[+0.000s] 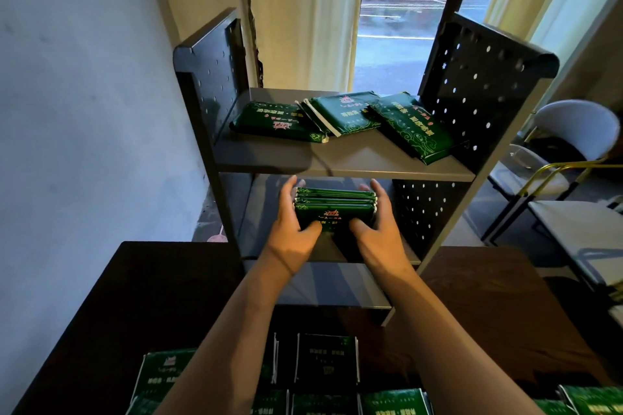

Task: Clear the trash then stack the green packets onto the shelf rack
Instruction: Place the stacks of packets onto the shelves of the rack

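At frame centre, a stack (pixel 335 207) of green packets is gripped between the left hand (pixel 292 217) and right hand (pixel 377 220), fingers closed on its short ends. The long axis of the stack runs left to right, level, inside the lower tier of the rack (pixel 472 77). Three packets (pixel 340 116) are strewn on the upper shelf. More packets (pixel 325 359) lie on the table (pixel 135 296) at bottom.

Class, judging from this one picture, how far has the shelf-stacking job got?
Done: three packets lie loosely on the top shelf. In hand: left hand and right hand grip a stack of packets at the middle shelf. Left: more packets wait on the table.
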`<state>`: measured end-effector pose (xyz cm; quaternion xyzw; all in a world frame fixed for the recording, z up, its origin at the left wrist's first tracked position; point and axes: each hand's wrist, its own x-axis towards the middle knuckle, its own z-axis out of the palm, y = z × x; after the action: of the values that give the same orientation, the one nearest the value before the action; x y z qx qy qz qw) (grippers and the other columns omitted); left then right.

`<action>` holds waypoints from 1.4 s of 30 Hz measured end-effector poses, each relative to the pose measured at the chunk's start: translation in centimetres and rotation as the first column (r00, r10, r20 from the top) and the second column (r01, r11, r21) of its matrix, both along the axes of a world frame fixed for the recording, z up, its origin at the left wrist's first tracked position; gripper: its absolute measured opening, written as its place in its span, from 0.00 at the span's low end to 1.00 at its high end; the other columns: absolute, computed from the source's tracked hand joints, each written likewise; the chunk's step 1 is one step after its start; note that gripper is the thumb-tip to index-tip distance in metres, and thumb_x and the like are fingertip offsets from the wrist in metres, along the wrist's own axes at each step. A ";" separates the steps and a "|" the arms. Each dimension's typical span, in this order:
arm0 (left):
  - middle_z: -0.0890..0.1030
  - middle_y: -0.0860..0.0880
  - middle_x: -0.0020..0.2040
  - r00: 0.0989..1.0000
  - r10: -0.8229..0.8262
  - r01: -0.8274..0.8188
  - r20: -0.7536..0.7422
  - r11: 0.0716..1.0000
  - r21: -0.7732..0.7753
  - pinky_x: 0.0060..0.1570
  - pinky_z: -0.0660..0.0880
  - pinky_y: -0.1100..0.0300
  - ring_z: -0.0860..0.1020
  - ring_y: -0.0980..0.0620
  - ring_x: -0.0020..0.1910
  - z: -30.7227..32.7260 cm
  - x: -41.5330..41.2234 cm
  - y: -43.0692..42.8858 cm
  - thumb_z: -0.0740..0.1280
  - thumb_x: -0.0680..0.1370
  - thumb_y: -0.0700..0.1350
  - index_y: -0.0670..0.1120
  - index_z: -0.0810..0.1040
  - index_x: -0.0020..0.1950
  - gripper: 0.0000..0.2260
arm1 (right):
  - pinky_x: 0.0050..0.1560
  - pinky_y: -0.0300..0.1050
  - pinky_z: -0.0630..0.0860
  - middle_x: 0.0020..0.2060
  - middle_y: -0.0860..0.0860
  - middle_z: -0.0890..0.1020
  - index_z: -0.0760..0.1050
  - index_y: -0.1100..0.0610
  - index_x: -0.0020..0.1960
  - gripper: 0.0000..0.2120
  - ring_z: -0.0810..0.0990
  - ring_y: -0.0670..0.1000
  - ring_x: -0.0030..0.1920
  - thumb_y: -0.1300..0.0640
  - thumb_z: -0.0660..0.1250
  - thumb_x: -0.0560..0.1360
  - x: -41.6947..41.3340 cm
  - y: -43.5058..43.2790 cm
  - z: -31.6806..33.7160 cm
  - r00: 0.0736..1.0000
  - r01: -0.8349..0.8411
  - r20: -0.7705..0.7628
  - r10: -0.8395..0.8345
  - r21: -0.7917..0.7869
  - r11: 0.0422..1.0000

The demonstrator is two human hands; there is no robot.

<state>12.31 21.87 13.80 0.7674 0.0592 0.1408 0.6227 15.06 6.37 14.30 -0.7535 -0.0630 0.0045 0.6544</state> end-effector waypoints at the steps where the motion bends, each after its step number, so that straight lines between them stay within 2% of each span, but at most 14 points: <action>1: 0.65 0.43 0.76 1.000 0.007 -0.007 -0.009 1.000 -0.009 0.73 0.64 0.55 0.64 0.50 0.74 0.1 0.0 -0.1 0.63 0.76 0.26 0.43 0.54 0.78 0.34 | 0.73 0.56 0.67 0.71 0.48 0.70 0.56 0.51 0.79 0.35 0.69 0.49 0.71 0.69 0.63 0.76 0.0 0.0 0.0 1.000 0.020 -0.014 -0.019 0.019 1.000; 7: 0.73 0.49 0.68 0.997 -0.002 0.001 -0.079 1.000 -0.014 0.68 0.69 0.54 0.72 0.52 0.67 0.4 -0.2 0.0 0.60 0.71 0.43 0.53 0.61 0.76 0.31 | 0.71 0.57 0.69 0.66 0.51 0.75 0.61 0.52 0.78 0.34 0.74 0.50 0.67 0.64 0.61 0.73 -0.1 0.1 0.0 0.999 0.024 -0.037 -0.023 0.025 0.999; 10: 0.75 0.48 0.65 0.996 -0.014 0.015 -0.084 1.000 0.005 0.67 0.71 0.52 0.75 0.51 0.63 0.3 -0.2 0.0 0.57 0.72 0.45 0.52 0.66 0.73 0.28 | 0.72 0.57 0.68 0.66 0.51 0.74 0.65 0.53 0.74 0.29 0.73 0.50 0.68 0.69 0.58 0.76 -0.2 -0.1 0.2 0.999 0.033 -0.042 -0.031 0.050 0.998; 13: 0.74 0.45 0.66 0.997 0.013 -0.007 -0.075 0.997 0.079 0.62 0.69 0.62 0.73 0.53 0.63 0.5 -0.3 -0.2 0.56 0.75 0.43 0.46 0.66 0.75 0.26 | 0.72 0.50 0.69 0.62 0.45 0.77 0.69 0.44 0.65 0.27 0.74 0.44 0.66 0.73 0.55 0.78 -0.5 0.1 0.7 0.999 0.037 -0.020 -0.037 0.024 0.999; 17: 0.73 0.45 0.65 0.993 0.114 -0.115 0.008 0.991 0.070 0.64 0.71 0.62 0.75 0.53 0.63 0.0 -0.3 0.0 0.59 0.77 0.43 0.46 0.69 0.73 0.23 | 0.68 0.53 0.73 0.61 0.47 0.79 0.74 0.45 0.65 0.24 0.76 0.45 0.64 0.65 0.57 0.75 -0.5 0.3 0.6 0.996 0.090 0.010 -0.090 0.005 0.996; 21: 0.76 0.48 0.54 0.972 0.233 -0.232 -0.015 0.971 0.054 0.44 0.73 0.75 0.76 0.55 0.50 0.4 -0.4 -0.2 0.63 0.81 0.37 0.44 0.67 0.71 0.18 | 0.60 0.45 0.77 0.62 0.51 0.75 0.70 0.52 0.69 0.18 0.76 0.42 0.59 0.64 0.62 0.80 -0.5 0.1 0.8 0.987 0.159 -0.021 -0.159 0.002 0.987; 23: 0.76 0.47 0.53 0.964 0.257 -0.250 -0.062 0.963 0.098 0.37 0.72 0.74 0.75 0.57 0.45 0.8 -0.5 -0.2 0.63 0.82 0.39 0.45 0.65 0.72 0.19 | 0.51 0.35 0.76 0.58 0.51 0.78 0.72 0.52 0.63 0.14 0.77 0.40 0.54 0.64 0.65 0.79 -0.3 -0.1 1.0 0.980 0.198 -0.003 -0.199 -0.041 0.979; 26: 0.76 0.46 0.54 0.951 0.262 -0.234 -0.163 0.957 0.174 0.32 0.71 0.69 0.75 0.56 0.45 1.2 -0.6 -0.2 0.62 0.83 0.42 0.46 0.64 0.71 0.17 | 0.47 0.35 0.74 0.51 0.50 0.80 0.74 0.55 0.56 0.10 0.79 0.46 0.52 0.65 0.65 0.77 -0.2 -0.1 1.0 0.975 0.223 0.008 -0.224 -0.132 0.966; 30: 0.78 0.42 0.58 0.934 0.301 -0.237 -0.191 0.925 0.297 0.38 0.69 0.66 0.77 0.50 0.50 1.4 -0.6 -0.5 0.61 0.83 0.44 0.43 0.68 0.67 0.13 | 0.47 0.40 0.76 0.51 0.52 0.79 0.73 0.56 0.57 0.09 0.79 0.51 0.51 0.64 0.63 0.78 -0.7 0.1 1.6 0.981 0.186 -0.005 -0.193 -0.251 0.950; 35: 0.71 0.40 0.65 0.895 0.412 -0.322 -0.171 0.863 0.389 0.60 0.70 0.55 0.74 0.44 0.62 3.0 -2.6 -1.1 0.63 0.82 0.49 0.42 0.70 0.69 0.18 | 0.52 0.46 0.79 0.54 0.53 0.78 0.72 0.58 0.63 0.13 0.79 0.51 0.53 0.61 0.64 0.79 -0.9 -0.2 2.5 0.981 0.146 -0.086 -0.174 -0.265 0.953; 37: 0.74 0.43 0.61 0.880 0.464 -0.444 -0.100 0.880 0.171 0.57 0.74 0.55 0.76 0.46 0.58 3.1 -4.8 -1.9 0.65 0.81 0.48 0.43 0.71 0.66 0.16 | 0.51 0.48 0.79 0.54 0.52 0.78 0.71 0.57 0.64 0.13 0.79 0.48 0.50 0.61 0.63 0.80 -1.0 -0.9 2.4 0.972 0.154 -0.139 -0.188 -0.223 0.962; 39: 0.78 0.43 0.55 0.929 0.318 -0.366 -0.186 0.856 -0.366 0.52 0.77 0.56 0.80 0.48 0.53 3.1 -6.7 -3.1 0.68 0.80 0.44 0.41 0.73 0.63 0.14 | 0.48 0.46 0.80 0.54 0.52 0.78 0.71 0.57 0.66 0.14 0.79 0.47 0.49 0.60 0.62 0.80 -1.2 -1.5 2.5 0.963 0.162 -0.181 -0.197 -0.190 0.968; 40: 0.79 0.41 0.54 0.956 0.188 -0.290 -0.226 0.730 -0.619 0.52 0.78 0.55 0.81 0.47 0.53 2.8 -7.1 -3.8 0.70 0.77 0.42 0.38 0.74 0.62 0.15 | 0.46 0.46 0.80 0.54 0.52 0.79 0.71 0.57 0.67 0.15 0.80 0.49 0.49 0.59 0.62 0.81 -1.3 -1.6 2.4 0.960 0.165 -0.198 -0.201 -0.184 0.969; 42: 0.79 0.36 0.56 0.965 -0.001 -0.237 -0.262 0.419 -0.876 0.52 0.81 0.51 0.80 0.41 0.54 2.2 -6.5 -4.6 0.69 0.73 0.38 0.36 0.75 0.57 0.13 | 0.47 0.49 0.81 0.54 0.54 0.80 0.72 0.57 0.67 0.16 0.81 0.51 0.50 0.58 0.61 0.80 -1.3 -1.5 2.4 0.953 0.168 -0.223 -0.206 -0.179 0.969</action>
<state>5.79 17.29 16.02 0.3196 0.2482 0.0443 0.9134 13.75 4.90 16.68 -0.7994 0.0889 0.0386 0.5929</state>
